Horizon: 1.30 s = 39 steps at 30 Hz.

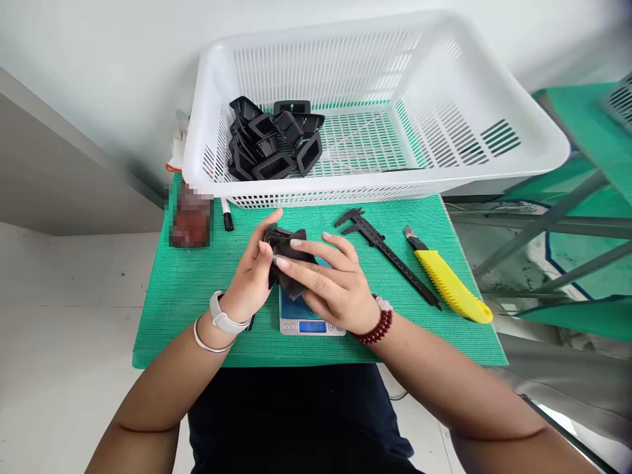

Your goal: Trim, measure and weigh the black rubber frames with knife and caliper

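Between my two hands, above the small digital scale (291,309), is a black plastic part (280,236) with a dark cloth-like piece (293,283) against it. My left hand (254,273) grips the part from the left, thumb and index finger raised around its edge. Over its top and right side lies my right hand (336,276), fingers pressing the dark piece onto it. The hands and the dark piece cover most of the part's shape and much of the scale's plate. The scale's display and buttons show at its front edge.
A white slotted basket (316,184) at the back holds several black plastic frames (274,166). On the green mat (197,316) lie a black caliper (390,253), a yellow-handled utility knife (451,283) and a marker (227,217). A blurred reddish item (190,220) is at the left.
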### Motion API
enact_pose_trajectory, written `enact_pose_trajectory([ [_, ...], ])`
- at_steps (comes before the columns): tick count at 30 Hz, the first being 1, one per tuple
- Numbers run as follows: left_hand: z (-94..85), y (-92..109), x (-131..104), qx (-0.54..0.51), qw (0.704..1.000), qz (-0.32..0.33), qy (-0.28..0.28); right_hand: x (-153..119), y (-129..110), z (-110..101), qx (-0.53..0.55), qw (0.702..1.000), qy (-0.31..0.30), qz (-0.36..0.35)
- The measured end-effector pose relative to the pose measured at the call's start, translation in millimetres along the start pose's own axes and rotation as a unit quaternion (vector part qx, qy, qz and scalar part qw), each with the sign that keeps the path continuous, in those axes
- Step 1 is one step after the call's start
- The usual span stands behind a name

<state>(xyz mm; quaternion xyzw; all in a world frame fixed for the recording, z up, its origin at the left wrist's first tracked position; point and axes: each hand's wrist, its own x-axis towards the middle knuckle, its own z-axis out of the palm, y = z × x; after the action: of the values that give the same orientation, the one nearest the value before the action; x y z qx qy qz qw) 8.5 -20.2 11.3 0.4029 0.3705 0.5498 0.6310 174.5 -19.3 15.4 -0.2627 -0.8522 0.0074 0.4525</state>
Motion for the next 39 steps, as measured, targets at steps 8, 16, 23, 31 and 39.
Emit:
enact_pose_trajectory([
  [8, -5.6, 3.4, 6.2, -0.065, 0.993, -0.087, 0.046, 0.6, 0.3, -4.4, 0.102, 0.992, 0.062, 0.049],
  [16, 0.8, 4.4, 3.6, -0.067, 0.991, -0.097, 0.07, -4.0, 0.6, -3.8, 0.062, 0.951, 0.124, 0.277],
  [23, 0.0, 8.1, 4.8, -0.037, 0.996, -0.081, 0.007, -4.9, 8.9, 1.0, 0.116, 0.931, 0.164, 0.305],
  [31, 0.7, 7.4, 0.4, 0.045, 0.997, -0.049, 0.041, -5.5, 11.4, 3.3, 0.139, 0.919, 0.165, 0.33],
  [39, 1.6, 3.0, -0.9, -0.086, 0.99, -0.108, 0.015, -4.2, 7.5, 2.9, 0.088, 0.971, 0.045, 0.215],
])
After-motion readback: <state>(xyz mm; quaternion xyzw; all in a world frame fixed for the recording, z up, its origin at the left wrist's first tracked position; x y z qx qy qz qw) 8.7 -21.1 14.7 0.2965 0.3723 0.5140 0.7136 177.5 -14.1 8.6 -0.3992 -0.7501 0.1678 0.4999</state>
